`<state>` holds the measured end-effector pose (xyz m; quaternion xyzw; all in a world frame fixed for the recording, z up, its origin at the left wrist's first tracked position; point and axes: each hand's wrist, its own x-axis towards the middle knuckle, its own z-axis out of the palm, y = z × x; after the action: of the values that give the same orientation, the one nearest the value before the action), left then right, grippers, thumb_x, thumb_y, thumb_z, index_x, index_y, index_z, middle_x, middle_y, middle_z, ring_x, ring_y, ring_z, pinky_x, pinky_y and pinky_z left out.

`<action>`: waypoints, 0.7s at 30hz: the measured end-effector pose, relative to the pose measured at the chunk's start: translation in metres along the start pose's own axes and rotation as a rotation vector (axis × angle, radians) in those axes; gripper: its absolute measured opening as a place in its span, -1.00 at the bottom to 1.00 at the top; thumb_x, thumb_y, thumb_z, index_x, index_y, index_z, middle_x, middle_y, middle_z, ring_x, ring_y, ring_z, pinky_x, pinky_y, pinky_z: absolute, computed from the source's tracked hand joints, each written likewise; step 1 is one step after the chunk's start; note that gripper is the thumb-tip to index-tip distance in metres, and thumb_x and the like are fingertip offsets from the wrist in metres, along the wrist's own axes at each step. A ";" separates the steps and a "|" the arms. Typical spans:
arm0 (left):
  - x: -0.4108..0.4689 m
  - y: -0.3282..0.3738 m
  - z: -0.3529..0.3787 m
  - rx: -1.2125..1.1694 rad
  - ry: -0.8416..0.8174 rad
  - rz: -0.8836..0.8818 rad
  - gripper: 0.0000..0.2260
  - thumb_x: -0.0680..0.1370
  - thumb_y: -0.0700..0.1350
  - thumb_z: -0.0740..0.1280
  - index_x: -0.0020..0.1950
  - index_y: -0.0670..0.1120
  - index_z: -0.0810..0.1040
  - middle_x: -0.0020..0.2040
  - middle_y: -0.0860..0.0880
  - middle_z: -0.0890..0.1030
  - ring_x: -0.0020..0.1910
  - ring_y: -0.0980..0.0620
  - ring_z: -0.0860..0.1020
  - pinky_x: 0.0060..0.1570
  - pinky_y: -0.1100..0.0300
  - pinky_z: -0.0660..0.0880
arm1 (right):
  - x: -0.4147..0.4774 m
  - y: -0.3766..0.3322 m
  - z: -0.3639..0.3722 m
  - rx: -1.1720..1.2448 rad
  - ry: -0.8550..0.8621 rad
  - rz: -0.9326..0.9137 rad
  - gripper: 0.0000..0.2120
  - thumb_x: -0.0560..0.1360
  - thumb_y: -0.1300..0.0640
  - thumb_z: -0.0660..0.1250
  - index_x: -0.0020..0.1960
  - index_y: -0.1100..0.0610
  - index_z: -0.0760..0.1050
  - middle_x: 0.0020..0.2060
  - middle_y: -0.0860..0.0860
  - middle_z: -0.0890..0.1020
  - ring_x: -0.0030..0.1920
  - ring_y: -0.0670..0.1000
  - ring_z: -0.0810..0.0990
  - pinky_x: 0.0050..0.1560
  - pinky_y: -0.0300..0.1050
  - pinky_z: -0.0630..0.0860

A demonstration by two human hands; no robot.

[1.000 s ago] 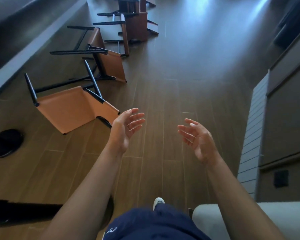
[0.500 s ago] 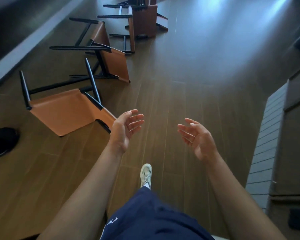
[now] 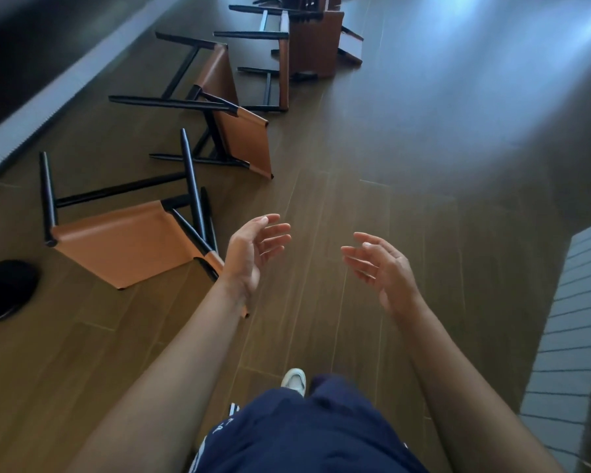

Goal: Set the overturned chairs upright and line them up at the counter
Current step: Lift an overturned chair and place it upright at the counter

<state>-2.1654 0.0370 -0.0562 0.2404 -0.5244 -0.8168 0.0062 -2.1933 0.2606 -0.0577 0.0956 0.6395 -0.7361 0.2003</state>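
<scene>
Stepping closer has brought the nearest overturned chair (image 3: pixel 123 244), lying on the floor (image 3: pixel 338 186), near the left hand (image 3: pixel 253 249); it and the right hand (image 3: pixel 384 268) stay spread and empty, so righting can begin

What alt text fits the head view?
The person's left hand and right hand are raised open and empty above a wooden floor. To their left, tan chairs with black legs lie overturned in a row leading away, the nearest chair close by the left hand.
</scene>
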 end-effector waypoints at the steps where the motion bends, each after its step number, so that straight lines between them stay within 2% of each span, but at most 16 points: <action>1: 0.007 0.004 0.000 -0.012 0.005 0.004 -0.78 0.62 -0.08 0.19 0.12 -0.12 0.58 0.00 -0.11 0.68 -0.03 -0.04 0.65 0.11 0.01 0.50 | 0.009 -0.003 0.004 -0.002 -0.014 -0.002 -0.79 0.61 0.16 0.22 0.14 0.04 0.59 -0.05 0.07 0.73 -0.02 0.02 0.70 0.00 -0.09 0.52; 4: 0.030 0.013 -0.001 -0.053 0.037 0.013 -0.78 0.62 -0.08 0.19 0.13 -0.12 0.58 0.02 -0.13 0.68 0.00 -0.06 0.64 0.09 0.03 0.49 | 0.042 -0.015 0.013 0.005 -0.053 0.020 -0.79 0.61 0.17 0.22 0.15 0.05 0.59 -0.04 0.07 0.73 -0.03 0.01 0.71 -0.08 -0.15 0.51; 12: 0.090 0.032 -0.005 -0.136 0.202 0.066 -0.78 0.61 -0.08 0.20 0.13 -0.12 0.59 0.04 -0.12 0.68 0.03 -0.06 0.63 0.02 0.08 0.51 | 0.140 -0.041 0.032 -0.060 -0.189 0.050 -0.78 0.61 0.14 0.20 0.12 0.00 0.60 -0.02 0.06 0.73 0.02 0.04 0.70 -0.01 -0.08 0.49; 16: 0.126 0.039 0.001 -0.165 0.358 0.096 -0.78 0.61 -0.09 0.21 0.13 -0.13 0.59 0.04 -0.13 0.68 0.01 -0.06 0.64 -0.04 0.11 0.53 | 0.206 -0.060 0.041 -0.112 -0.306 0.098 -0.76 0.61 0.14 0.20 0.19 0.05 0.58 0.01 0.08 0.72 0.05 0.07 0.70 -0.01 -0.09 0.51; 21: 0.158 0.047 0.012 -0.260 0.533 0.115 -0.79 0.61 -0.11 0.21 0.10 -0.13 0.60 0.03 -0.15 0.68 -0.01 -0.07 0.65 0.00 0.09 0.54 | 0.270 -0.084 0.053 -0.189 -0.449 0.148 -0.76 0.61 0.13 0.22 0.20 0.05 0.59 0.02 0.09 0.72 0.06 0.07 0.70 0.02 -0.07 0.52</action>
<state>-2.3216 -0.0154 -0.0725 0.4135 -0.4079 -0.7836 0.2206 -2.4651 0.1703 -0.0804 -0.0428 0.6363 -0.6590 0.3987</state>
